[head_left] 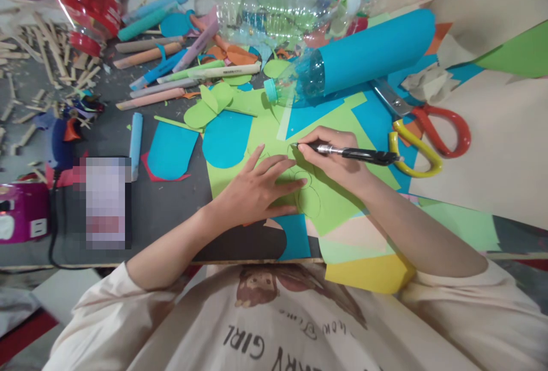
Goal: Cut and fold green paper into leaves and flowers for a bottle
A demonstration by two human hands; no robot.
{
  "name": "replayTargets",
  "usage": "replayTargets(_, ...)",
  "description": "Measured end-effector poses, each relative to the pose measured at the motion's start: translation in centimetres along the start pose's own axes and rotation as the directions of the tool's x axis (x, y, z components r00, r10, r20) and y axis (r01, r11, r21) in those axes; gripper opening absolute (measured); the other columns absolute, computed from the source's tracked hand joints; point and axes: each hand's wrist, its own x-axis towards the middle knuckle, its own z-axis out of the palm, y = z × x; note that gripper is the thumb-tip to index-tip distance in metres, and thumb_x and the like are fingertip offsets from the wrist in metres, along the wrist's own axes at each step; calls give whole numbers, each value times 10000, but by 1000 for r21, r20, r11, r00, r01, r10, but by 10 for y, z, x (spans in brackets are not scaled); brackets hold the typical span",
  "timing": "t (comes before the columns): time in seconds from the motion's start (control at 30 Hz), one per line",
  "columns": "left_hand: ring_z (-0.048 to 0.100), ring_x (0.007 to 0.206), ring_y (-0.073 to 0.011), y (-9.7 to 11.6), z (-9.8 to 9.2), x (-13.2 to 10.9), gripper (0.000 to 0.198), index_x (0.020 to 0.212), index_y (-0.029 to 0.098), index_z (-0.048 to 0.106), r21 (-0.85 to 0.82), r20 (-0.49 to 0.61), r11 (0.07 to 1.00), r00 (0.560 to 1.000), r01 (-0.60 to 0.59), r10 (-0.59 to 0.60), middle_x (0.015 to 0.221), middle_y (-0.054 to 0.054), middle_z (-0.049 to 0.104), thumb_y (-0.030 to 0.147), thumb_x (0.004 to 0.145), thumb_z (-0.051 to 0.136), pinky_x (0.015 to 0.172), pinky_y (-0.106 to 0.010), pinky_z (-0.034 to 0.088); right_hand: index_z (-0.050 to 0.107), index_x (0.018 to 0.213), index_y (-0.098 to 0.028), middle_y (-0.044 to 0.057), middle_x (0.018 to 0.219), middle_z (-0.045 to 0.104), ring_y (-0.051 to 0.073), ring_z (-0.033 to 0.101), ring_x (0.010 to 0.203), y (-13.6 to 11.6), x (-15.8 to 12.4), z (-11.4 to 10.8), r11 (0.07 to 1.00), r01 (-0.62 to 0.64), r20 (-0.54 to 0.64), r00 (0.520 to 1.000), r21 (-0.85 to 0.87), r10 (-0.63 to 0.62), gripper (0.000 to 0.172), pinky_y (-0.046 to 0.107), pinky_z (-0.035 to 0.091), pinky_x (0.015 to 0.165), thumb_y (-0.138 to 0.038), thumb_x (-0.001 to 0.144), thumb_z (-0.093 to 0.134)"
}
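Observation:
My right hand [336, 160] grips a black pen [363, 155], its tip touching a light green paper sheet [338, 202]. Round outlines are drawn on the sheet, below the pen tip. To the left, my left hand [268, 185] lies with fingers spread on the same sheet and holds nothing. Above the hands rests a clear bottle wrapped in blue paper [377, 51], its cap pointing left. Scissors with red and yellow handles [417, 128] lie right of the pen. Blue rounded paper pieces [173, 148] sit left of the sheet, near green leaf-shaped pieces [209, 105].
Markers [149, 97] and clear plastic bottles [274, 11] crowd the back. A red bottle [88, 5], wooden sticks [51, 45] and a blue glue gun [60, 140] with a black cord are at left. Yellow paper [368, 275] overhangs the front edge.

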Motion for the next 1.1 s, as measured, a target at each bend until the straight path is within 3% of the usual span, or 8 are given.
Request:
replayTargets(0.3,527,1309,-306,0,0,0,446,1295,249,639,-3,13,1000,1000,5,-5,1344,-145,599,508,949,526,1196,-648,227,592,696,-220,-10,665,649,132,568,589,0,0,1,1000,2,-20,1000,10,-2,147,268,434,568,-246,837,628)
replayTargets(0.5,560,1277,-293,-7,-3,-1,374,1274,271,653,8,-7,1000,1000,3,-3,1330,-132,615,441,970,516,1192,-669,217,558,665,-220,-35,585,580,106,509,507,5,1,-3,984,-140,-176,972,107,157,180,250,396,491,-246,830,623)
replayTargets(0.67,541,1300,-284,-18,-8,-3,311,1225,292,675,50,-31,997,998,64,-62,1377,-101,605,392,965,538,1201,-685,170,603,725,-211,-17,624,614,116,540,525,3,2,-6,984,-122,-44,991,132,129,86,254,407,492,-237,806,610)
replayTargets(0.8,546,1304,-286,-23,-8,-3,313,1225,267,669,32,-33,999,999,25,-23,1392,-98,611,386,974,526,1191,-681,207,551,636,-213,-18,598,590,113,488,519,-1,0,-5,995,-94,36,995,43,93,108,256,373,497,-221,734,597)
replayTargets(1.1,521,1328,-298,-24,-7,-3,298,1213,277,673,5,1,999,999,48,-48,1409,-94,601,373,949,575,1177,-649,263,493,587,-220,-20,551,552,111,419,510,-4,1,-3,997,-64,82,994,-31,67,140,260,315,499,-211,706,567)
